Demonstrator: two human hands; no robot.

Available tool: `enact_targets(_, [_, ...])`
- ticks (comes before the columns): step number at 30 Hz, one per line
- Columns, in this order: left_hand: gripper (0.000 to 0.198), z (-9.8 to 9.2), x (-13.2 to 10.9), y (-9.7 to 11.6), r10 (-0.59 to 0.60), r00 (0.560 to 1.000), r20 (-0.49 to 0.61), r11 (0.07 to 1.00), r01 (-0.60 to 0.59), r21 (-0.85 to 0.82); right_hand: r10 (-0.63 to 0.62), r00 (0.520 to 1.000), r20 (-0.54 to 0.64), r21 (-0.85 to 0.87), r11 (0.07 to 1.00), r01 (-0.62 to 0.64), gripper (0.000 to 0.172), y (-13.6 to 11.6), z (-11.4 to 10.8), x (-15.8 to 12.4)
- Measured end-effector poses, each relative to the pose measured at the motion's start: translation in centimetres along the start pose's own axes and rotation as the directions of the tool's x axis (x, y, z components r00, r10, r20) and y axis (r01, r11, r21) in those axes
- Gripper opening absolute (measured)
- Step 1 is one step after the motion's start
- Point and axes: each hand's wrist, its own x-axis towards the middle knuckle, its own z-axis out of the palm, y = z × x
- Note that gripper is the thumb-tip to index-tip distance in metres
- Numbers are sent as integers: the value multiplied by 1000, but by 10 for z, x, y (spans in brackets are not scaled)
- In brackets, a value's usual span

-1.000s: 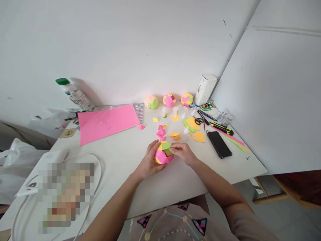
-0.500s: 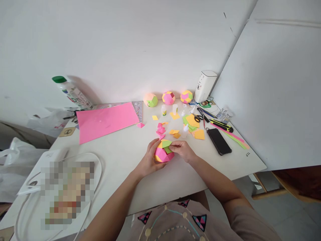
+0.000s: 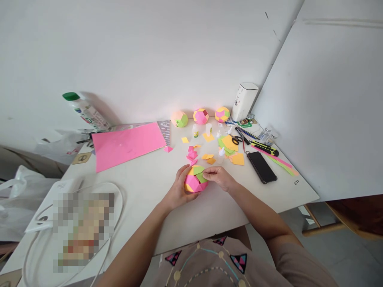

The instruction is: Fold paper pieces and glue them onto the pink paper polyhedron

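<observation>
My left hand [image 3: 178, 187] is wrapped around the left side of a faceted paper ball [image 3: 194, 184] in pink, orange and green. The fingers of my right hand [image 3: 220, 177] pinch a green paper piece [image 3: 203, 177] at the ball's upper right, where a dark gap shows beside it. Just beyond the ball lie folded pink paper pieces [image 3: 191, 153] and folded orange pieces [image 3: 208, 157]. A small glue bottle with a white nozzle [image 3: 221, 154] stands beyond my right hand.
Three finished-looking paper balls [image 3: 200, 116] line the wall. Scissors [image 3: 236, 140], a box cutter [image 3: 265, 148] and a phone [image 3: 261, 167] lie to the right. A pink sheet [image 3: 128, 146] covers the back left; a white cable [image 3: 121, 199] loops at the front left.
My right fingertips have shifted very slightly right at the green piece. My left hand keeps its hold on the ball, and the view has tilted a little.
</observation>
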Motion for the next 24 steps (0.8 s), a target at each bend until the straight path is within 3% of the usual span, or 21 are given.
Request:
enact_targets(6, [91, 0, 0, 3, -57, 998, 12, 998, 56, 3, 16, 999, -39, -8, 1000, -16, 28, -8, -1, -5])
enact_targets(17, [93, -1, 2, 9, -28, 999, 29, 999, 29, -15, -47, 996, 80, -93, 994, 54, 19, -20, -3, -13])
enact_targets(24, [90, -2, 3, 12, -25, 999, 21, 999, 26, -34, -57, 996, 68, -107, 992, 64, 18, -19, -4, -13])
